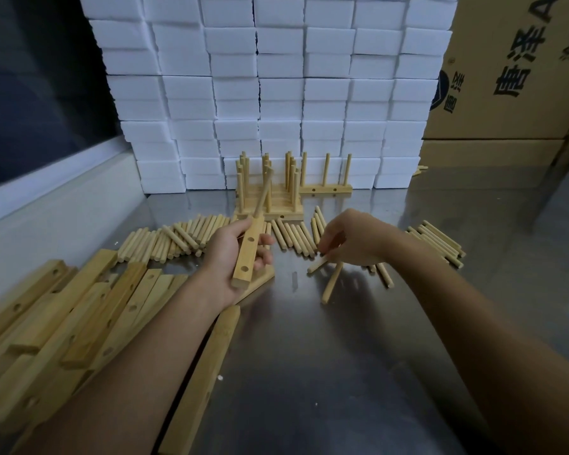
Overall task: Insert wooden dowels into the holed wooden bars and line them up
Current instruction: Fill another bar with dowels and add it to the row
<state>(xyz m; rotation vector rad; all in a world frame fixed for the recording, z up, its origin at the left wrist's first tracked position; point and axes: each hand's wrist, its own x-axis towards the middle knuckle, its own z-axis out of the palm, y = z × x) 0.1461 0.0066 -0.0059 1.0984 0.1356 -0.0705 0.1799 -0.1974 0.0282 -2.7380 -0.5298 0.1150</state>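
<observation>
So, the left hand (234, 254) has its fingers wrapped around a holed bar (247, 251), holding it up off the steel table (358, 356) at a tilt. One dowel (263, 193) is already stuck in the far end of that bar and points up and away. Two empty holes show on the bar's face.

The right hand (352, 239) is down at the table, fingers curled in a pinch around a loose dowel (332, 284) that slants toward the camera with its near end on the steel. A second dowel (317, 265) sticks out to the left from under the fingertips; can't really tell if that one's gripped too or just lying there.

Loose dowels are spread in a long row (178, 239) across the table behind both hands, with another small bunch (437, 241) off to the right of the right wrist.

Finished bars (266, 200) with dowels standing upright are packed together at the back, just behind the left hand's bar. One more finished bar (326, 189) with three upright dowels sits just right of them, against the wall of white foam blocks (276, 93).

A heap of empty holed bars (66, 316) lies at the left, under and beside the left forearm, and a single bar (204, 379) lies between the two forearms. Cardboard boxes (513, 67) with printed characters are stacked at the far right.
</observation>
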